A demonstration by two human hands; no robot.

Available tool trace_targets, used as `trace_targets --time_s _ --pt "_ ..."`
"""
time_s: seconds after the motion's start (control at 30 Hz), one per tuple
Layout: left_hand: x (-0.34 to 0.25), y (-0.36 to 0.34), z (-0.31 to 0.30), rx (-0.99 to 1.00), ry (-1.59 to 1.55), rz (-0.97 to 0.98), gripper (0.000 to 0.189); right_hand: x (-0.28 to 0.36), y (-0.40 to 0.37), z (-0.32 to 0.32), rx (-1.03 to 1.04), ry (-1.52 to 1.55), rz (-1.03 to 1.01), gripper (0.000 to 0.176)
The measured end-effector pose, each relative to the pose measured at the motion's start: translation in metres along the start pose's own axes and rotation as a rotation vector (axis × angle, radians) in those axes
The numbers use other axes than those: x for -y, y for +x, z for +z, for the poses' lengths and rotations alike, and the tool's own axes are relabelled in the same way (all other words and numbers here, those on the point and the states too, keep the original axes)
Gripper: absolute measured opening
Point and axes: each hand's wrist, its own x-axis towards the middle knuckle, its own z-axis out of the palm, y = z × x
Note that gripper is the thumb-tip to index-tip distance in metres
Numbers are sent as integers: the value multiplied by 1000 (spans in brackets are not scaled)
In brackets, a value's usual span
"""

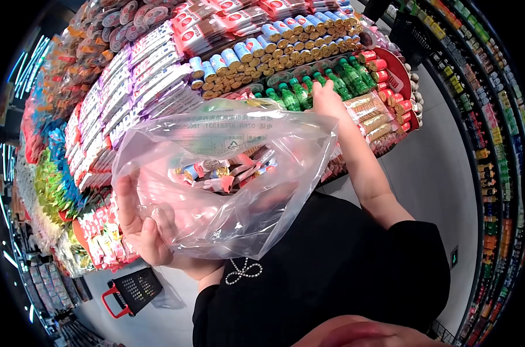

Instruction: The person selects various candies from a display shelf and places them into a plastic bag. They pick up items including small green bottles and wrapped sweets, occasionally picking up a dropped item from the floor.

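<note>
A clear plastic bag hangs wide in front of me with its mouth spread. Seen within it are several wrapped sweets, some with red-and-white ends and some blue and gold. My left hand grips the bag's left side, its fingers partly behind the film. My right hand reaches past the bag to a row of small green bottles with dark caps. Its fingers are bent down among the bottles; their tips are hidden, so whether one is held does not show.
Blue-and-gold wrapped rolls lie stacked behind the bottles. White-and-purple packets are piled to the left, small red cans to the right. A black basket with a red handle stands on the floor. Stocked shelves run along the right.
</note>
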Motion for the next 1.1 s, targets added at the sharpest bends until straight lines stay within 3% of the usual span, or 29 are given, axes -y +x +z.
trace_targets --time_s 0.17,0.27,0.33,0.37,0.47,0.5,0.53,0.6,0.63,0.8,0.93,0.97,1.1 --pt "-5 -1 2 2 69 -22 63 -3 3 2 -5 -25 -14 64" --pt "0 -2 8 -128 207 33 64 0 2 -1 8 -20 -17 66" --pt "1 0 22 -357 79 31 64 1 0 -3 -5 -9 -20 67" --pt "-7 0 7 9 31 -29 65 -1 1 -1 -29 -9 -30 67" --pt "-6 -2 -2 33 20 -27 65 -6 6 5 -38 29 -43 61" --pt "-4 1 -9 155 -92 3 64 -5 4 2 -27 52 -41 58" --pt "-4 -1 -6 151 -93 0 64 -5 4 4 -23 49 -41 58" --pt "-5 -3 5 -99 170 -7 64 -11 6 10 -67 69 -76 61" --pt "-4 -3 5 -88 161 -13 64 -22 13 23 -89 28 -131 64" --pt "-3 -5 -1 -79 168 20 63 -3 0 1 -69 5 -27 63" --pt "-4 -4 -21 94 52 -34 63 -1 0 -1 -74 28 -15 61" --pt "-2 -3 -13 12 131 3 64 -2 1 0 -69 26 -13 60" --pt "-1 -2 -14 24 164 12 64 1 1 -1 -42 -19 -3 59"
